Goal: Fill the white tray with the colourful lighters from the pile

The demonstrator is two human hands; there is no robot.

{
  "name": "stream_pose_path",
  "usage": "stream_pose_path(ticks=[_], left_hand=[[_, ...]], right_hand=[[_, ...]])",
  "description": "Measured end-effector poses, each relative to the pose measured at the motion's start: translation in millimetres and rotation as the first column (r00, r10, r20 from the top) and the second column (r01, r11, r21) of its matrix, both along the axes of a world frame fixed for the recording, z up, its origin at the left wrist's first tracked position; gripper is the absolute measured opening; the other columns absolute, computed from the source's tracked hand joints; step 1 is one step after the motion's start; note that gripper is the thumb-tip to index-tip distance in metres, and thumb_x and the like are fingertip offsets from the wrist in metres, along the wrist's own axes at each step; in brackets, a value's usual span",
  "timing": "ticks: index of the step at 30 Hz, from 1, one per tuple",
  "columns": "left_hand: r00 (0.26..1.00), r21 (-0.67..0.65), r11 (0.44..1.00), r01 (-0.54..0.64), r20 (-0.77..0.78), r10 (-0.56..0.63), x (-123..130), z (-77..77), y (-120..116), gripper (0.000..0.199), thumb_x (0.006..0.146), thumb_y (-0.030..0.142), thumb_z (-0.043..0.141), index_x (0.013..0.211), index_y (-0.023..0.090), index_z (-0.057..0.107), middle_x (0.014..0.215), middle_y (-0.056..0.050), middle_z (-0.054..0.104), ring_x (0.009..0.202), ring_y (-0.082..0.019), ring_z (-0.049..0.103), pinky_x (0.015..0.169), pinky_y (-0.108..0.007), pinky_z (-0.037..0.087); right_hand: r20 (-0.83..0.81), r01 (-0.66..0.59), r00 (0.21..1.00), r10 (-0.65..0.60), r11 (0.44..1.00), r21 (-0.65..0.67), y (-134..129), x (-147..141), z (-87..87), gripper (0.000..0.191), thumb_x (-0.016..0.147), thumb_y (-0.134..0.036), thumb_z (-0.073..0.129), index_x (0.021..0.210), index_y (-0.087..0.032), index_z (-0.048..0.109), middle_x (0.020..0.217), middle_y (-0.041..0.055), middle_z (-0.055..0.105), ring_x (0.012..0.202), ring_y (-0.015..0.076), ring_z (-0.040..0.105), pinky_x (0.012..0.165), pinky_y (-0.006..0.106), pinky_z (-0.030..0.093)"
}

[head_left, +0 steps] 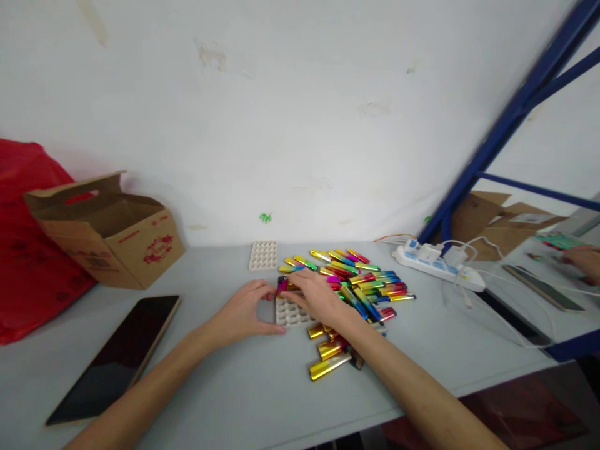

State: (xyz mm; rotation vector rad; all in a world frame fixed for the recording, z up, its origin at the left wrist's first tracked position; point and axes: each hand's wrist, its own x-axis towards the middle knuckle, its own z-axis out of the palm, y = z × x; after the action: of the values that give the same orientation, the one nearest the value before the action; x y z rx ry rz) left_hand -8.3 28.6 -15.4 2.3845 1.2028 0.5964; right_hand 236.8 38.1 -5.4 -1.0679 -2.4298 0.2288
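My right hand (315, 296) reaches over a white tray of small holes (293, 314) and pinches a magenta lighter with a dark top (282, 285) above the tray's far left corner. At the tray's left edge is my left hand (246, 310), thumb and fingers spread apart, with its fingertips close to that lighter; whether they touch it I cannot tell. Part of the tray is hidden under my right hand. A loose pile of shiny multicoloured lighters (359, 300) lies around and beyond my right forearm, with several gold and red ones (329, 366) nearer me.
Behind stands a second white holed tray (263, 255). To the left are a dark tablet (115, 356), an open cardboard box (140, 244) and a red bag (32, 250). A power strip with cables (438, 267) and a blue frame (492, 140) stand right. Beyond it, another person's hand (582, 261) shows.
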Motion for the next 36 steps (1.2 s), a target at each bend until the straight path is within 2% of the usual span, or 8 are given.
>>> stream_pose_path(ticks=[4, 9, 12, 17, 20, 26, 32, 36], left_hand=[[1.0, 0.015, 1.0, 0.012, 0.004, -0.012, -1.3, -0.8, 1.5, 0.064, 0.071, 0.073, 0.094, 0.107, 0.024, 0.073, 0.112, -0.006, 0.075, 0.107, -0.031, 0.071, 0.098, -0.041, 0.058], [1.0, 0.028, 0.999, 0.028, -0.014, -0.027, 0.4, 9.1, -3.0, 0.06, 0.075, 0.071, 0.091, 0.107, 0.024, 0.072, 0.112, -0.007, 0.074, 0.107, -0.031, 0.071, 0.102, -0.042, 0.059], [0.999, 0.04, 0.999, 0.026, -0.031, -0.025, -1.2, 16.8, -5.7, 0.054, 0.076, 0.067, 0.089, 0.103, 0.025, 0.07, 0.11, -0.006, 0.074, 0.106, -0.032, 0.071, 0.101, -0.042, 0.059], [0.996, 0.06, 0.998, -0.001, -0.087, 0.006, -13.1, 24.3, -2.7, 0.049, 0.074, 0.062, 0.088, 0.096, 0.025, 0.066, 0.104, -0.007, 0.074, 0.101, -0.032, 0.072, 0.095, -0.041, 0.059], [0.993, 0.058, 0.998, -0.014, -0.112, 0.02, -20.4, 27.5, 0.5, 0.05, 0.071, 0.064, 0.088, 0.094, 0.025, 0.065, 0.101, -0.007, 0.073, 0.098, -0.032, 0.072, 0.091, -0.042, 0.059], [0.994, 0.015, 1.0, 0.006, -0.108, -0.004, -31.2, 42.3, 1.6, 0.044, 0.073, 0.059, 0.086, 0.092, 0.026, 0.064, 0.094, -0.002, 0.074, 0.084, -0.025, 0.07, 0.081, -0.036, 0.058], [0.996, -0.078, 0.997, -0.026, -0.092, 0.019, -49.1, 65.6, 4.7, 0.053, 0.081, 0.063, 0.08, 0.114, 0.023, 0.071, 0.097, 0.0, 0.078, 0.083, -0.02, 0.069, 0.077, -0.03, 0.056], [0.999, -0.159, 0.987, 0.008, -0.045, -0.015, -53.4, 74.8, 5.3, 0.05, 0.084, 0.062, 0.079, 0.114, 0.022, 0.073, 0.102, -0.003, 0.081, 0.087, -0.021, 0.071, 0.08, -0.032, 0.059]], right_hand=[[-0.036, 0.034, 0.999, -0.031, 0.998, 0.06, -0.5, 25.1, 12.6, 0.03, 0.112, -0.04, 0.072, 0.135, -0.02, 0.074, 0.128, 0.0143, 0.08, 0.121, 0.0291, 0.072, 0.107, 0.044, 0.056], [-0.01, 0.246, 0.969, -0.246, 0.966, 0.078, 7.3, 91.3, 30.6, 0.022, 0.112, -0.024, 0.064, 0.126, -0.018, 0.079, 0.12, 0.0154, 0.077, 0.118, 0.03, 0.072, 0.111, 0.047, 0.055], [0.056, 0.255, 0.965, -0.255, 0.967, 0.008, 10.5, 135.0, 38.7, 0.032, 0.105, -0.008, 0.059, 0.127, -0.019, 0.08, 0.126, 0.0158, 0.079, 0.121, 0.0294, 0.073, 0.113, 0.047, 0.055], [0.164, 0.266, 0.958, -0.233, 0.939, -0.218, 5.0, 179.9, 46.8, 0.023, 0.1, -0.018, 0.072, 0.12, -0.02, 0.082, 0.126, 0.0135, 0.083, 0.117, 0.0293, 0.077, 0.106, 0.042, 0.057], [0.237, 0.315, 0.938, -0.251, 0.904, -0.289, 4.6, 183.3, 46.6, 0.018, 0.093, -0.02, 0.079, 0.111, -0.02, 0.082, 0.117, 0.0118, 0.084, 0.106, 0.0281, 0.077, 0.094, 0.038, 0.057], [0.191, 0.312, 0.944, -0.267, 0.914, -0.26, 11.2, 169.8, 44.8, 0.021, 0.098, -0.041, 0.077, 0.099, -0.02, 0.078, 0.093, 0.0062, 0.08, 0.083, 0.0226, 0.069, 0.076, 0.033, 0.046], [0.145, 0.39, 0.918, -0.368, 0.905, -0.168, 18.6, 165.5, 38.9, 0.02, 0.095, -0.04, 0.079, 0.095, -0.02, 0.073, 0.089, 0.0048, 0.077, 0.079, 0.021, 0.064, 0.071, 0.031, 0.04], [0.135, 0.421, 0.905, -0.404, 0.897, -0.137, 20.4, 165.4, 40.5, 0.029, 0.1, -0.044, 0.073, 0.086, -0.019, 0.075, 0.08, 0.0036, 0.073, 0.073, 0.0197, 0.059, 0.069, 0.031, 0.036]])
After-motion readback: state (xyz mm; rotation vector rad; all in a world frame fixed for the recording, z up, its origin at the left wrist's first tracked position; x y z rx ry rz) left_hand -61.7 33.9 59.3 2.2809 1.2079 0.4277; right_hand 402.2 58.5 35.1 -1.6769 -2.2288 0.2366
